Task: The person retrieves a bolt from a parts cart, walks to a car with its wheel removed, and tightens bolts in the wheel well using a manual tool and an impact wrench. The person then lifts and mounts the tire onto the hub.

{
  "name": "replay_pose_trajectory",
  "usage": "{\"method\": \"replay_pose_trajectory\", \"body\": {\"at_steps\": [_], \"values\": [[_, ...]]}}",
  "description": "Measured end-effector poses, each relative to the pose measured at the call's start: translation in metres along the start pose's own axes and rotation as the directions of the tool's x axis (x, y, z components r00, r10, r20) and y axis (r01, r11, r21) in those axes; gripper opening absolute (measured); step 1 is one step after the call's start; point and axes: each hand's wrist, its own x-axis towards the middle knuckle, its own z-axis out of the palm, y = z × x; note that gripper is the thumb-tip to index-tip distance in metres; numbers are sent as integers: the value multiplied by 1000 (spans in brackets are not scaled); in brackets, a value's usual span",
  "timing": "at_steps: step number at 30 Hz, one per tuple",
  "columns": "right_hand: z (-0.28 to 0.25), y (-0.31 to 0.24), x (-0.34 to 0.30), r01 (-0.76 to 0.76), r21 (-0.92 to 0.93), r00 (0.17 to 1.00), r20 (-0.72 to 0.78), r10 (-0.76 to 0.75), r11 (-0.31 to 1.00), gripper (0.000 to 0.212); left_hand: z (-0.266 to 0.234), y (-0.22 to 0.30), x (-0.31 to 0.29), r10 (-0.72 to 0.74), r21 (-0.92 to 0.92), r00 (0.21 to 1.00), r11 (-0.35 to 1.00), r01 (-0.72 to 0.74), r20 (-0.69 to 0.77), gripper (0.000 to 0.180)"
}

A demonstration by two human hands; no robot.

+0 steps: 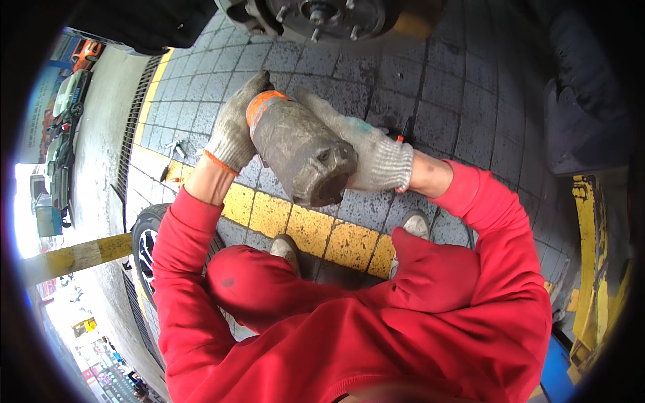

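Observation:
Both my hands wear dirty pale knitted work gloves. Between them is a thick, grimy grey-brown cylinder [290,142] with an orange band round its far end and a dark, hollowed near end; its exact kind I cannot make out. My left hand [238,121] wraps the left side by the orange band. Against its right side lies my right hand [359,144], closed round it, with most fingertips hidden behind it. The cylinder is tilted, its near end pointing toward me and to the right. Beyond my hands, a wheel hub [318,15] with bare studs shows at the top edge.
Loose tools [176,149] lie on the tiled floor at left, and an orange-and-black tool [404,131] lies beyond my right wrist. A wheel with tyre [144,235] stands left, beside a yellow bar [80,258]. A yellow metal frame [586,262] rises at right. Parked cars line the far left.

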Motion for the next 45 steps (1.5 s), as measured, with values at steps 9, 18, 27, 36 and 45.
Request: {"method": "replay_pose_trajectory", "body": {"at_steps": [9, 18, 27, 36, 45], "values": [[-87, -72, 3, 140, -168, 989, -29, -146, 976, 124, 143, 53, -34, 432, 703, 900, 625, -338, 49, 34], [-159, -117, 60, 127, -627, 887, -274, -371, 769, 121, 227, 149, 7, 464, 557, 333, -522, -646, 821, 63], [-190, -142, 157, -157, -839, 882, -357, -308, 521, 104, 247, 236, 73, 284, 475, 811, 693, -542, 511, 25], [-203, -166, 237, -481, -777, 830, -552, -73, 407, 102, 246, 292, 148, 238, 478, 610, 436, -762, 756, 30], [-222, -139, 267, -515, -753, 807, -587, -64, 409, 99, 255, 296, 203, 73, 188, 641, 925, -330, 764, 39]]}}
